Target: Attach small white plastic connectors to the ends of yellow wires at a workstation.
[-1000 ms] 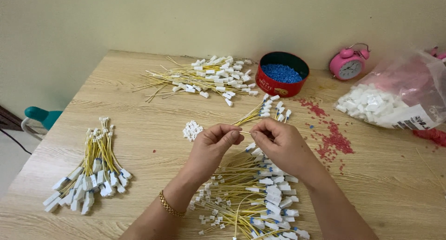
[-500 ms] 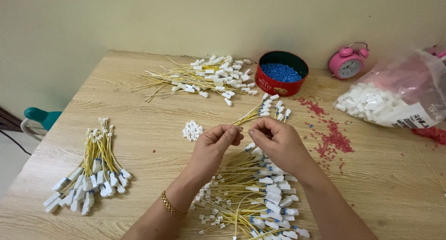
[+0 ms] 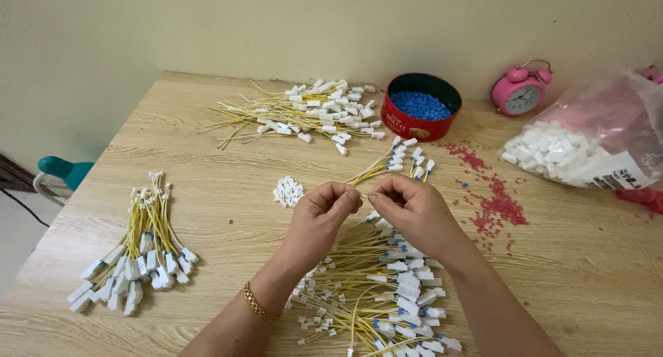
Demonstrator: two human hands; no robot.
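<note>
Pinching a small bundle of yellow wires (image 3: 376,169) between them, left hand (image 3: 323,215) and right hand (image 3: 409,210) hover above a wire pile (image 3: 376,288) on the surface (image 3: 221,212), near a red tin (image 3: 420,107).

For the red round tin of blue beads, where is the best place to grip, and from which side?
Judging by its pose, grip the red tin by its outer side wall, coming from above: it stands upright and open, full of blue beads, so a level two-sided hold should avoid spilling.

Home piecework setup: wooden table (image 3: 207,184) against plain wall, pink alarm clock (image 3: 521,91), yellow wire-connector piles (image 3: 376,288), tin of blue beads (image 3: 421,107).
</note>
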